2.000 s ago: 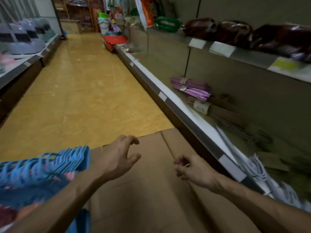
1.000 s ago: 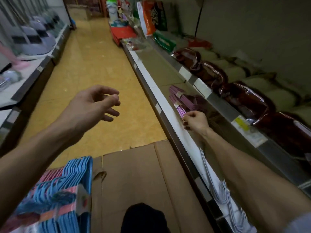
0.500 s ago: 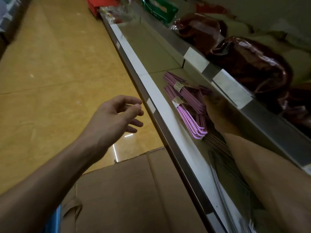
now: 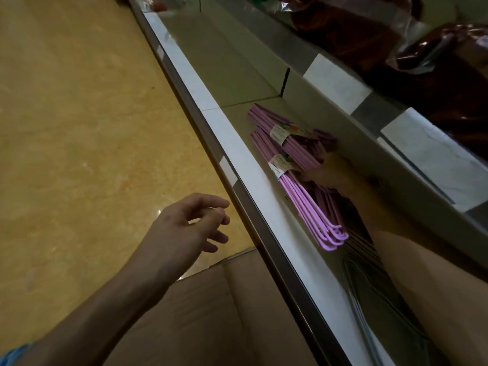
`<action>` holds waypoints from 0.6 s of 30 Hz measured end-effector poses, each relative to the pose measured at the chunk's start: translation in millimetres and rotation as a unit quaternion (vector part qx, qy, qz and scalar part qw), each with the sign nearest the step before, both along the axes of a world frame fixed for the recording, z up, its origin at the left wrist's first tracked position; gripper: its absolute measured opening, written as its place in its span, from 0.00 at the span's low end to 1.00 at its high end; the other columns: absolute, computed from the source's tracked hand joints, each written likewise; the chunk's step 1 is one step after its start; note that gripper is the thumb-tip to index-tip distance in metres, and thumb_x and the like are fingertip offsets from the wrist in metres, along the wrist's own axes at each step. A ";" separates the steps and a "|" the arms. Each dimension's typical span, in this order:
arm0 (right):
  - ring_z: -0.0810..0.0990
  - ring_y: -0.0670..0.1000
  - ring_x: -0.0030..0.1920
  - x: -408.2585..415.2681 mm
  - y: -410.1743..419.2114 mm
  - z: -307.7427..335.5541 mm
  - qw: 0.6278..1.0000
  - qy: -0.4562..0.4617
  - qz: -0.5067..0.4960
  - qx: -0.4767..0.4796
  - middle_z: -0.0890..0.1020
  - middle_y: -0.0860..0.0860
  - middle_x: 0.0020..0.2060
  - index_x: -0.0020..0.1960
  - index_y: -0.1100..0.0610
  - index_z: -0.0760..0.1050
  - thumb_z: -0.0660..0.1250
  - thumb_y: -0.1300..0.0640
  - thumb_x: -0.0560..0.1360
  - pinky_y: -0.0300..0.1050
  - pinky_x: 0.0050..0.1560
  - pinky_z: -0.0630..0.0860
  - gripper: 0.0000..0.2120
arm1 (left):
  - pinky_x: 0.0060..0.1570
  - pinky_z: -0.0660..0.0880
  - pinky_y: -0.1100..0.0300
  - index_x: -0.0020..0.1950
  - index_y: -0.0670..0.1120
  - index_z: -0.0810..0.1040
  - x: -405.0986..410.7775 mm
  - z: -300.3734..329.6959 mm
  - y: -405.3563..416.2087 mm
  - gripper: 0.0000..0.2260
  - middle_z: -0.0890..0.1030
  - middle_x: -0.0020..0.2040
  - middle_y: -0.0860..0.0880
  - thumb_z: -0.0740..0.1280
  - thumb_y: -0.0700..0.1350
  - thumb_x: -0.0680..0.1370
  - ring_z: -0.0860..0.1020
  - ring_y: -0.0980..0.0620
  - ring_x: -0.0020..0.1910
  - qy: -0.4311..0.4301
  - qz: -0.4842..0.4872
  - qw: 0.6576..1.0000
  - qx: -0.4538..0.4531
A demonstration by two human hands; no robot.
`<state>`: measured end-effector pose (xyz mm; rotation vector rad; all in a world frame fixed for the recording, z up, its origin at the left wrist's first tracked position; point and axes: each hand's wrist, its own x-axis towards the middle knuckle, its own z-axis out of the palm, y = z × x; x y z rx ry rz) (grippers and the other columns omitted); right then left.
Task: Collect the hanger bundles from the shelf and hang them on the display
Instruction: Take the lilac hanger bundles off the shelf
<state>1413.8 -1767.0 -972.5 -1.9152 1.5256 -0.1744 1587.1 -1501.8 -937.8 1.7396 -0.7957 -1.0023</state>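
Note:
Two bundles of pink hangers lie side by side on the lower shelf (image 4: 237, 165), each wrapped with a paper label. The nearer bundle (image 4: 309, 204) points its hooks towards me; the farther bundle (image 4: 290, 136) lies behind it. My right hand (image 4: 335, 175) reaches into the shelf and rests on the inner side of the bundles, fingers in shadow against the pink wires; whether they curl round a bundle I cannot tell. My left hand (image 4: 190, 225) hovers over the aisle floor, fingers loosely bent, holding nothing.
A brown cardboard box (image 4: 211, 313) stands below my left arm, against the shelf's front rail (image 4: 266, 247). Grey wire hangers (image 4: 375, 299) lie on the shelf nearer me. Dark red wrapped packs (image 4: 435, 62) fill the upper shelf. The yellow aisle floor (image 4: 79, 128) stretches left.
My view has dropped closer to the shelf. My right hand has gone deeper in beside the pink bundles. My left hand stays hovering over the floor.

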 end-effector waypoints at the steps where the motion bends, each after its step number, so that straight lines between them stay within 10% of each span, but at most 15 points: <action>1: 0.79 0.62 0.57 0.8 -0.6 -1.1 1.000 0.002 -0.007 -0.003 0.79 0.62 0.60 0.69 0.66 0.72 0.79 0.52 0.69 0.50 0.56 0.77 0.35 | 0.43 0.81 0.57 0.55 0.53 0.81 0.2 -2.9 -3.2 0.08 0.84 0.45 0.53 0.63 0.45 0.82 0.84 0.53 0.43 0.001 0.001 1.000 0.002; 18: 0.79 0.51 0.36 -11.1 30.3 10.6 0.983 -0.029 -0.050 -0.176 0.81 0.56 0.42 0.53 0.65 0.77 0.68 0.59 0.79 0.36 0.30 0.70 0.09 | 0.43 0.81 0.58 0.52 0.53 0.82 -16.4 -16.3 2.7 0.08 0.84 0.45 0.55 0.64 0.45 0.81 0.84 0.54 0.43 0.019 0.004 1.000 -0.001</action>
